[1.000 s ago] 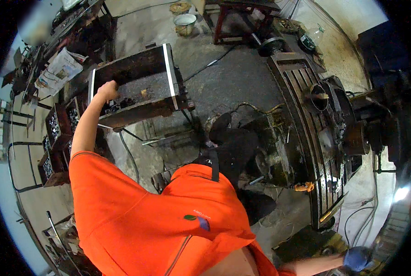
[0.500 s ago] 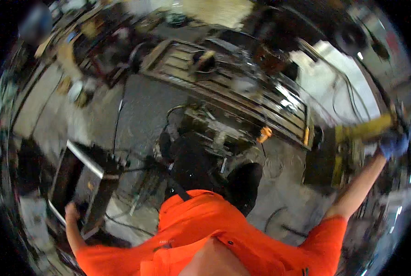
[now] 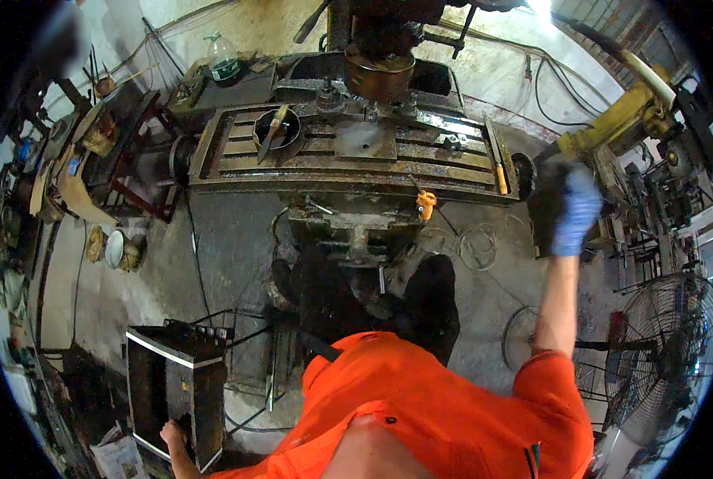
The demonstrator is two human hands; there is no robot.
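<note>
My bare left hand is at the opening of a dark box-like metal cabinet with pale edges, low on the left. Its fingers are mostly hidden in the dark opening. Out to the right, my right hand wears a blue glove and is held up past the right end of a machine table. Motion smears its fingers, and I cannot make out whether the dark patch beside them is something held. The slotted machine table lies ahead of me, carrying a round black pan with a brush in it.
An orange-yellow switch box hangs at the table's front edge. A yellow-handled tool lies at its right end. A caged fan stands at right, a yellow machine arm beyond. A clear bottle stands behind. Cables cross the floor.
My view has turned, bringing the machine table more level and the fan into sight. My gloved right hand has come in from the far right. My left hand stays at the cabinet.
</note>
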